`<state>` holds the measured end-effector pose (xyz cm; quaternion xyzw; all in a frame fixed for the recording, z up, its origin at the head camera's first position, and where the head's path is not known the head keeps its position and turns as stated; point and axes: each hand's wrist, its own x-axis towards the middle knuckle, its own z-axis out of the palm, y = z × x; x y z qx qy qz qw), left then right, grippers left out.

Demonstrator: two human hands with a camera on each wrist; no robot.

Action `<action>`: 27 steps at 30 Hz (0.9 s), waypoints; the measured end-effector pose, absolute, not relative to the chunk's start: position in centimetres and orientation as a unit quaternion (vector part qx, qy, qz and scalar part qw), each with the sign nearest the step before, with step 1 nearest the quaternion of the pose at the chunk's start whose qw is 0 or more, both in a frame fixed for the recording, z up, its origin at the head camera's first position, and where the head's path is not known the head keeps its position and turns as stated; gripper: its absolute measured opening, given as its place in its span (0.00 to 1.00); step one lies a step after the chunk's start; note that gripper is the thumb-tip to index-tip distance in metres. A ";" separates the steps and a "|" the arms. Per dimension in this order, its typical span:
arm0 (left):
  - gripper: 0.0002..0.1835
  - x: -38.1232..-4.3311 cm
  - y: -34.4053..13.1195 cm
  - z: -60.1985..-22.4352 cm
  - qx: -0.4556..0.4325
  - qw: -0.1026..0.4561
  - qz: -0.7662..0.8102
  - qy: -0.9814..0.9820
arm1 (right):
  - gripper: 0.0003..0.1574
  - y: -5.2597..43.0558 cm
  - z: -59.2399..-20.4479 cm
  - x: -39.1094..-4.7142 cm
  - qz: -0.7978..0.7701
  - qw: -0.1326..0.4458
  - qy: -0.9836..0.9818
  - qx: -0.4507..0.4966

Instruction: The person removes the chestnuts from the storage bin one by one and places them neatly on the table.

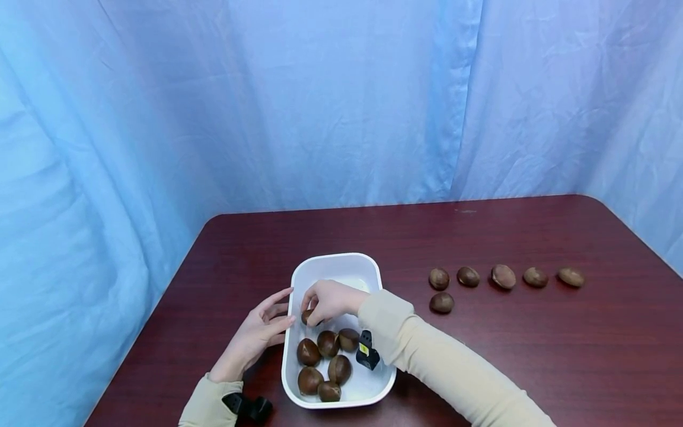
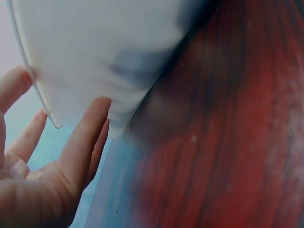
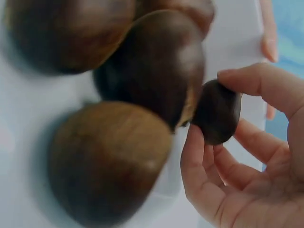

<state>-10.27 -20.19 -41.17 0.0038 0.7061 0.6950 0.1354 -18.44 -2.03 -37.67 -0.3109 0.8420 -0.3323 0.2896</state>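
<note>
Inside a white plastic tray [image 1: 356, 255], my right hand [image 1: 333, 299] pinches a chestnut [image 3: 218, 114] between thumb and fingertips, near the tray's left wall. Several more brown chestnuts [image 1: 340, 369] lie loose in the near half of the tray, and one large chestnut [image 3: 111, 164] shows close up in the right wrist view. My left hand [image 1: 251, 338] rests against the left side of the tray, fingers spread and mostly straight. In the left wrist view its fingertips [image 2: 100, 105] meet the tray's outer wall [image 2: 90, 42] and rim.
On the dark red-brown table [image 1: 507, 367], to the right of the tray, chestnuts lie in a row ending with an oblong chestnut [image 1: 571, 277]. Another chestnut [image 1: 441, 303] sits just in front of the row's left end. Light blue curtains [image 1: 341, 107] hang behind and beside the table.
</note>
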 end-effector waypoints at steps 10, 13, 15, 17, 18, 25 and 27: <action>0.36 -10.3 -20.1 -41.1 -0.002 0.132 0.691 0.711 | 0.11 -1.0 -36.3 -18.7 -0.374 0.266 0.837 -0.297; 0.34 -10.3 -20.0 -41.1 -0.008 0.132 0.688 0.713 | 0.11 -0.6 -35.6 -19.0 -0.383 0.263 0.834 -0.299; 0.34 -10.3 -19.9 -41.1 -0.011 0.131 0.687 0.714 | 0.12 -0.2 -35.0 -19.1 -0.389 0.263 0.830 -0.303; 0.34 -10.3 -19.9 -41.1 -0.013 0.131 0.686 0.716 | 0.13 0.0 -34.4 -19.2 -0.394 0.256 0.825 -0.314; 0.34 -10.3 -19.9 -41.1 -0.013 0.130 0.686 0.716 | 0.13 0.1 -34.1 -19.3 -0.398 0.251 0.822 -0.321; 0.34 -10.2 -19.9 -41.1 -0.018 0.129 0.683 0.719 | 0.15 1.0 -31.7 -19.0 -0.393 0.223 0.820 -0.350; 0.34 -10.2 -20.0 -41.1 -0.019 0.128 0.682 0.719 | 0.15 1.4 -31.1 -18.8 -0.390 0.216 0.821 -0.357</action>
